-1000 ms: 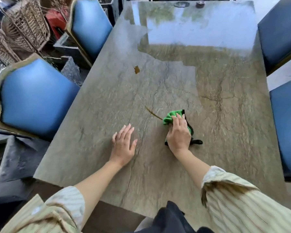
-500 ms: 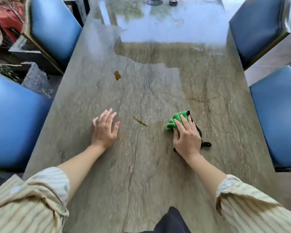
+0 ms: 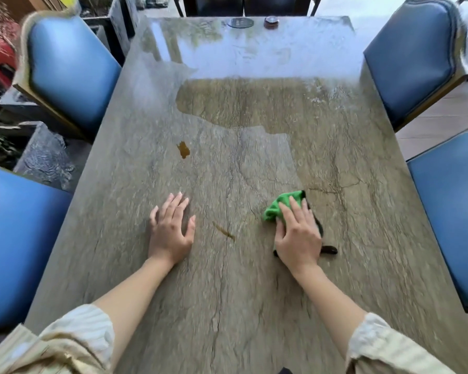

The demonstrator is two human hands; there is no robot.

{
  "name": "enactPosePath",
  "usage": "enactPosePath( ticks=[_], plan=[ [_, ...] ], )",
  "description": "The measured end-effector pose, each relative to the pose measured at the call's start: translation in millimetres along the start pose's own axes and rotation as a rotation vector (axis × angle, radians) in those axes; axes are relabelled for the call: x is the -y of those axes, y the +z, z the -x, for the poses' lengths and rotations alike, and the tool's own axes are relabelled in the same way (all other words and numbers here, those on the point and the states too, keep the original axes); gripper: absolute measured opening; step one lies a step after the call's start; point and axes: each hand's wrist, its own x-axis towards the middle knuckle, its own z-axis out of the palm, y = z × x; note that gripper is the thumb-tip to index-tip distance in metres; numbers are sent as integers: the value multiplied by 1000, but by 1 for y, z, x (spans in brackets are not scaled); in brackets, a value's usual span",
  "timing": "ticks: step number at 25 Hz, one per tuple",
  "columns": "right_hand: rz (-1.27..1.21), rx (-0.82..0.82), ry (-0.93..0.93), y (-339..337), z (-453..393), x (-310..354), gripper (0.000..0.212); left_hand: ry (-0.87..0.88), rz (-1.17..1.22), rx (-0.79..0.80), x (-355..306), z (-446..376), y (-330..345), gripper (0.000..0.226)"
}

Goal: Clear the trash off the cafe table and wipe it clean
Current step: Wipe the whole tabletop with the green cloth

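I'm seeing my right hand [image 3: 297,233] pressing flat, fingers straight, on a crumpled green-and-black cleaning cloth [image 3: 277,206] right of centre on the grey-brown veined stone table [image 3: 227,306]. My left hand [image 3: 170,230] is lying open, palm down, fingers spread, holding nothing. A thin brown streak [image 3: 223,231] is sitting between them; a small brown spill [image 3: 183,149] is lying nearer the left edge.

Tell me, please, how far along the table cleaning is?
No trash shows near the person. The right hand presses a green cloth flat on the grey stone table. A thin brown streak and a brown spill spot remain.
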Motion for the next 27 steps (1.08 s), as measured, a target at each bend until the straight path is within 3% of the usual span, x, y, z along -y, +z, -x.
enactPosePath(
  ticks=[4,8,12,19,24,27],
  plan=[
    [-19,0,73,23,-59,29,36,6,24,30,2,1,1,57],
    [-76,101,-159,36,-44,77,37,0,29,32,2,-1,1,57],
    [-91,157,-338,19,-5,50,39,-6,25,25,1,0,1,58],
    [27,20,134,0,-73,-36,40,1,17,6,-1,1,2,57],
    [1,60,159,32,-138,22,38,10,11,59,1,-2,1,60],
    [-67,101,-42,49,-122,72,37,8,10,83,2,-2,0,60]
  ],
)
